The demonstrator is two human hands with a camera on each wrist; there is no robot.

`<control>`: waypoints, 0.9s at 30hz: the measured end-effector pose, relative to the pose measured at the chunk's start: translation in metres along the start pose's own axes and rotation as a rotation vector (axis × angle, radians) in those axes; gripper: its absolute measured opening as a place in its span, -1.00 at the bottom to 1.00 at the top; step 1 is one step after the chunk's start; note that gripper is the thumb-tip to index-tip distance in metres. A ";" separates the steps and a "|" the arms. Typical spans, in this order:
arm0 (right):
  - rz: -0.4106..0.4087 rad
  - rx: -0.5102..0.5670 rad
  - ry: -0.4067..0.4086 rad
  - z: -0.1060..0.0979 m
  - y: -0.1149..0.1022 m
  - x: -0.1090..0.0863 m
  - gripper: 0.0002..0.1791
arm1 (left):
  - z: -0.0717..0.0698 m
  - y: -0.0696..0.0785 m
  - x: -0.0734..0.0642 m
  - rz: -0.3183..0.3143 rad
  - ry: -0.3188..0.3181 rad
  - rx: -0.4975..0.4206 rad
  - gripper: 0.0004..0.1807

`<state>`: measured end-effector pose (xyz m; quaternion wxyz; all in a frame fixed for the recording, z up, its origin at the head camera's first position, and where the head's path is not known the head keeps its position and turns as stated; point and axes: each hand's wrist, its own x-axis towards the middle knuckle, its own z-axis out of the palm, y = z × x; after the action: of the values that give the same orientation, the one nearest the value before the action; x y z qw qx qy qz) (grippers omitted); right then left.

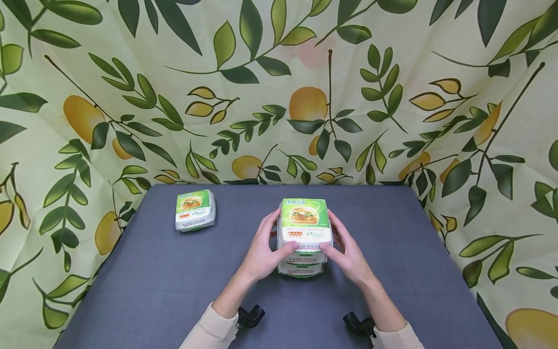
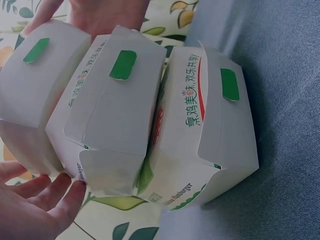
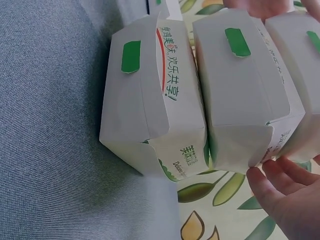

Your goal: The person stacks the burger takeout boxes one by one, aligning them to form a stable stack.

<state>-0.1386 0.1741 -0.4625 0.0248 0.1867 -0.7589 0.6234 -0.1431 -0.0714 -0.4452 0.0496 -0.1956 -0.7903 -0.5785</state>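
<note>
Three paper hamburger boxes stand stacked at the table's middle. The top box point(image 1: 304, 220) has a green and white lid with a burger picture; in the head view only the front edges of the middle box point(image 1: 307, 258) and bottom box point(image 1: 301, 270) show. My left hand point(image 1: 261, 254) grips the top box's left side, thumb on its front edge. On the opposite side my right hand point(image 1: 350, 257) holds it likewise. Both wrist views show fingertips low on the top box, by the middle box point(image 2: 117, 100) point(image 3: 245, 80). The bottom box point(image 3: 155, 100) rests on the table.
A matching hamburger box point(image 1: 194, 210) sits apart at the table's back left. The dark blue tabletop point(image 1: 174, 281) meets leaf-and-fruit patterned cloth point(image 1: 270, 145) behind it and at the sides. Each wrist wears a black camera mount point(image 1: 251, 316).
</note>
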 end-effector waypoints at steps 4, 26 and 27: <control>-0.003 -0.004 -0.002 0.000 -0.001 0.000 -0.13 | 0.000 0.000 0.000 -0.010 -0.005 0.013 -0.02; -0.027 0.005 0.016 0.003 -0.003 -0.002 -0.12 | -0.005 0.001 -0.003 0.006 -0.030 0.028 -0.03; -0.026 0.005 0.017 0.003 -0.003 -0.002 -0.12 | -0.005 0.000 -0.003 0.006 -0.033 0.028 -0.03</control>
<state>-0.1354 0.1712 -0.4611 0.0390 0.1914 -0.7545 0.6266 -0.1412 -0.0764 -0.4442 0.0408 -0.2067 -0.7986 -0.5638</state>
